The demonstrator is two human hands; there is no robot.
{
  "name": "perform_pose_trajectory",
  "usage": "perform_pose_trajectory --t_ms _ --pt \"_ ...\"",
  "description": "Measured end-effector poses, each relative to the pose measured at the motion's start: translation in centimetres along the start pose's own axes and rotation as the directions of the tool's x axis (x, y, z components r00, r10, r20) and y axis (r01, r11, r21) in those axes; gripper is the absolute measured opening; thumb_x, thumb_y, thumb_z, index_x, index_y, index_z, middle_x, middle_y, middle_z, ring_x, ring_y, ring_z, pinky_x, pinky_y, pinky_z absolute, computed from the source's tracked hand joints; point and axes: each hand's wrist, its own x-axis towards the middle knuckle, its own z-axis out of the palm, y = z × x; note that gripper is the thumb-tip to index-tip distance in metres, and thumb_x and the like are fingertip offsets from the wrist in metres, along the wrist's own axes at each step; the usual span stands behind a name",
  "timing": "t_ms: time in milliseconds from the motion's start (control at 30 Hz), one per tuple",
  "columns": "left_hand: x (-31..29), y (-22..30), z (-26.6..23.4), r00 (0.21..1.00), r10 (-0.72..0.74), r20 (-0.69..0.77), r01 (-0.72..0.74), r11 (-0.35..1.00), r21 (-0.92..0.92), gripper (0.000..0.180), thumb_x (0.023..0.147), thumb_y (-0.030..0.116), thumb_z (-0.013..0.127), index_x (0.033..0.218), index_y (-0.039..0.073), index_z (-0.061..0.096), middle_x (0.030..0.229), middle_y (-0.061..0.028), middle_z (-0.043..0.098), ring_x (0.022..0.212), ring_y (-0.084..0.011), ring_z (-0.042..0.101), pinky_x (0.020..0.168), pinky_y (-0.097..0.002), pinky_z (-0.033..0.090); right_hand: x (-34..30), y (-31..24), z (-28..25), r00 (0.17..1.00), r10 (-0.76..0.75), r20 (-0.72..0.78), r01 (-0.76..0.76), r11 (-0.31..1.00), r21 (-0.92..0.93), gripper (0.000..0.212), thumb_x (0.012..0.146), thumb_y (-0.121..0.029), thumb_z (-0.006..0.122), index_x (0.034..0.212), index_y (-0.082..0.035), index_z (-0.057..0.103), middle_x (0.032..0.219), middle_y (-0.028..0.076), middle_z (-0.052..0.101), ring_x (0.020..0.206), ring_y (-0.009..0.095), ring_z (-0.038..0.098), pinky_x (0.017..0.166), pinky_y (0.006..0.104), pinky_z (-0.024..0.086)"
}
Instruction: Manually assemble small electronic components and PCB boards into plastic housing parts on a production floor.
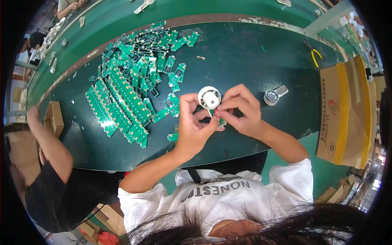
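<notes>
In front of my chest, my left hand [188, 132] is closed around a small white handheld fan [209, 96], its round head facing up. Just below that head, a green circuit board [222, 122] shows between my hands. The fingers of my right hand [246, 114] pinch together at a thin red wire [217, 113] beside the board. My fingertips partly hide where the wire ends. Off to the right on the dark green table lies another fan part [276, 96], white and grey with a round end and a short handle.
Circuit boards [136, 69] lie heaped at left, with unsplit board panels [118, 106] nearer me. Yellow-handled pliers [315, 57] and a large cardboard box [343, 114] are at right. A co-worker's arm [53, 147] reaches past a small carton [54, 118]. A green conveyor [183, 10] runs behind.
</notes>
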Motion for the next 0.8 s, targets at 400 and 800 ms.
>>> perform_pose_trajectory --t_ms 400,800 --pt "0.4 0.3 0.1 0.999 -0.016 -0.033 0.016 1.0 -0.009 0.044 0.082 -0.011 0.057 0.113 0.004 0.029 0.113 -0.0117 0.045 0.098 -0.0189 0.06 0.074 -0.0332 0.061 0.2 0.5 -0.2 0.983 0.152 0.106 -0.17 0.967 0.188 0.014 0.076 0.007 0.067 0.087 0.0 0.06 0.086 0.008 0.06 0.07 0.012 0.059 0.062 0.0241 0.049" --pt "1.0 -0.1 -0.8 0.998 -0.067 0.007 0.067 0.997 -0.044 0.03 0.09 -0.003 0.051 0.114 0.003 0.036 0.112 -0.0148 0.053 0.096 -0.0227 0.063 0.074 -0.0397 0.062 0.6 -0.3 -0.3 0.985 0.165 0.044 -0.169 0.98 0.102 0.014 0.076 0.008 0.064 0.088 0.001 0.06 0.09 0.007 0.056 0.073 0.012 0.058 0.063 0.0239 0.049"
